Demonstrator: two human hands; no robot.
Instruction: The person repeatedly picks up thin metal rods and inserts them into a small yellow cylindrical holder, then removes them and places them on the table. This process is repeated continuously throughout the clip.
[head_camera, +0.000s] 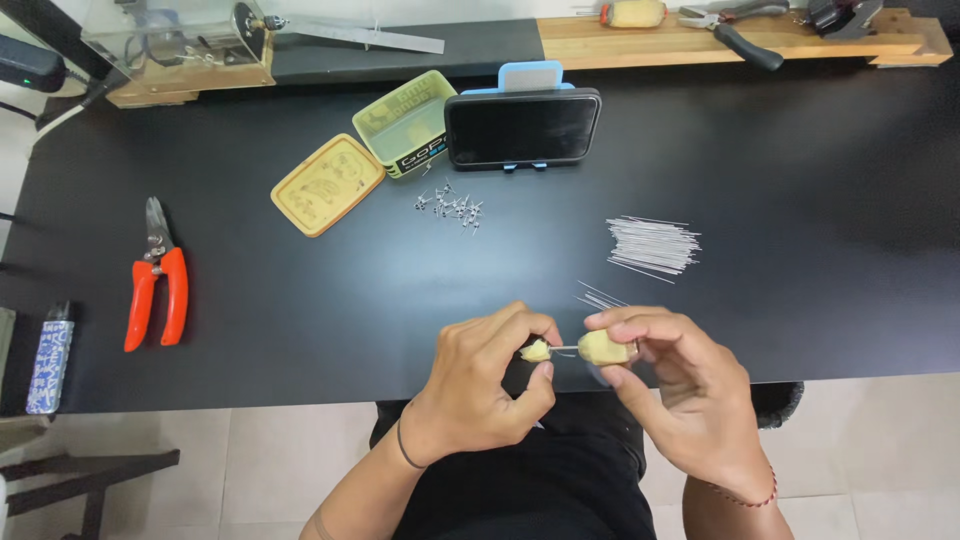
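Observation:
My left hand (485, 375) pinches a small pale yellow piece (536, 350) at the near edge of the black table (300, 290). My right hand (670, 385) grips a larger yellow oval piece (603, 347). A thin metal wire (563, 348) runs between the two pieces. Both hands are close together, just over the table's front edge above my lap.
A bundle of thin metal wires (652, 246) lies to the right, with a few loose ones (598, 297) near my right hand. Small metal parts (450, 207), a yellow-green tin (406, 123), its lid (327, 184), a phone on a stand (522, 128) and orange-handled cutters (156, 285) are farther off.

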